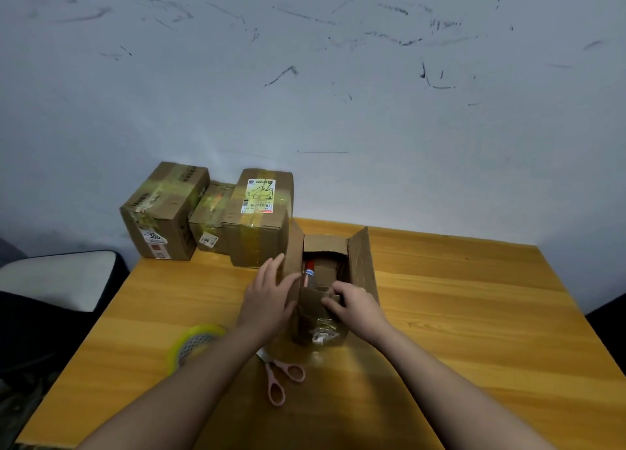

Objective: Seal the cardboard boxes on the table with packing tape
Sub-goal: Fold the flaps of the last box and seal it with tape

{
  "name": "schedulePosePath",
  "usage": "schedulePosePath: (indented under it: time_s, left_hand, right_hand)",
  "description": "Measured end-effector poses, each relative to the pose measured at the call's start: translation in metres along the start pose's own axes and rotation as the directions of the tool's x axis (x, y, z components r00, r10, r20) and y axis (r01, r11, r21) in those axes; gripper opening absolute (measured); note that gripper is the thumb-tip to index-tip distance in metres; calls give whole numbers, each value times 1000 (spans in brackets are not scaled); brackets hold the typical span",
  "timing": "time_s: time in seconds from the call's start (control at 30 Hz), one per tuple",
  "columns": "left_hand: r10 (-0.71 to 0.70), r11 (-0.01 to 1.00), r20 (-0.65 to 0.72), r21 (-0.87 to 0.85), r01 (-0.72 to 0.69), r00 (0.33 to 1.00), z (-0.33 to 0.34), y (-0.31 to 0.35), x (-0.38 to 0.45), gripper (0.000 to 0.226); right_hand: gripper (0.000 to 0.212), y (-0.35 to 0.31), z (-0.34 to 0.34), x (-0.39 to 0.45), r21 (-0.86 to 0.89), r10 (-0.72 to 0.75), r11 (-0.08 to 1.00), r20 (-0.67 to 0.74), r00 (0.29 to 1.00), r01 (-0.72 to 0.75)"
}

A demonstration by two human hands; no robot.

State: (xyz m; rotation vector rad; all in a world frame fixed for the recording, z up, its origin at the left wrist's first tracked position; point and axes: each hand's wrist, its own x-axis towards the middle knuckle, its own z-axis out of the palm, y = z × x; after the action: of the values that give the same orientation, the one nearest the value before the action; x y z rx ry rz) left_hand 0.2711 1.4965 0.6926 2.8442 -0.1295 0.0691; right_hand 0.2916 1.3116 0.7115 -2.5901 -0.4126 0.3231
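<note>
An open cardboard box (360, 263) stands in the middle of the wooden table (474, 314), its side flaps raised and a red-capped item visible inside. My left hand (269, 297) lies flat with straight fingers against the left flap. The near end flap is gripped by my right hand (354, 305), fingers curled over its edge. A roll of clear yellowish packing tape (194, 344) lies at the near left of the table. Pink-handled scissors (281, 376) lie just in front of the box, between my forearms.
Three taped boxes stand at the table's far left corner: one with a 300 sticker (162, 212), a small one (210, 215), and one with a white shipping label (259, 219). A scuffed wall is behind. A pale cushioned seat (57, 276) sits off the left edge.
</note>
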Motion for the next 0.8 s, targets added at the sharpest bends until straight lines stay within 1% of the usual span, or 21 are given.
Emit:
schedulePosePath:
  time_s: [0.07,0.1,0.13,0.2,0.27,0.33,0.4,0.47,0.5,0.57,0.6,0.63,0.67,0.7,0.73,0.77,0.8]
  left_hand:
    - [-98,994,-3,-55,98,995,0,3,-3,45]
    - [-150,982,14,-117,150,989,1,5,-3,42]
    - [-196,960,43,-196,200,980,0,7,-3,40]
    - [-235,908,108,-329,258,966,1,9,-3,41]
    - [-200,894,144,-378,241,969,3,10,-6,43]
    - [-129,903,154,-389,180,980,2,10,-12,50]
    - [-87,912,152,-385,140,985,1,6,-20,60]
    - [-52,929,101,-360,85,993,0,-8,-28,68]
    - [-43,937,72,-342,65,996,0,-18,-32,71]
    - [-65,949,51,-305,77,997,1,-45,-42,70]
    - [-101,955,66,-273,115,993,3,-61,-49,65]
    - [-143,964,97,-213,161,985,4,-76,-57,58]
    - [-176,975,152,-109,194,973,5,-88,-64,53]
    - [-190,982,232,28,189,954,5,-104,-73,53]
    - [-189,976,324,163,142,927,7,-116,-80,57]
    - [-176,965,416,254,71,892,9,-128,-88,63]
    - [-153,952,494,306,-6,856,10,-137,-94,69]
  right_hand:
    - [23,-4,2,0,-48,-24,999,-22,999,23]
    - [26,-6,3,0,-72,-35,997,-35,999,32]
    - [26,-7,5,1,-79,-39,996,-49,998,35]
    - [17,-6,7,2,-78,-28,997,-55,998,24]
    - [15,-4,5,3,-147,-59,988,-62,996,49]
    - [17,-5,2,3,-275,-155,953,-90,984,125]
    - [22,-8,1,3,-373,-235,912,-126,964,174]
    - [24,-15,4,6,-405,-317,889,-212,924,211]
    - [24,-21,5,7,-393,-369,886,-272,889,248]
    - [19,-39,10,9,-379,-518,843,-379,767,381]
    - [18,-53,14,9,-368,-582,809,-392,712,459]
    - [19,-67,19,9,-340,-629,776,-366,686,530]
    - [20,-80,27,8,-303,-658,752,-307,688,585]
    - [21,-94,40,10,-265,-669,742,-221,710,616]
    - [22,-105,54,11,-238,-654,749,-119,747,618]
    - [23,-115,70,13,-231,-614,770,-14,789,595]
    - [24,-122,85,15,-250,-552,796,70,831,551]
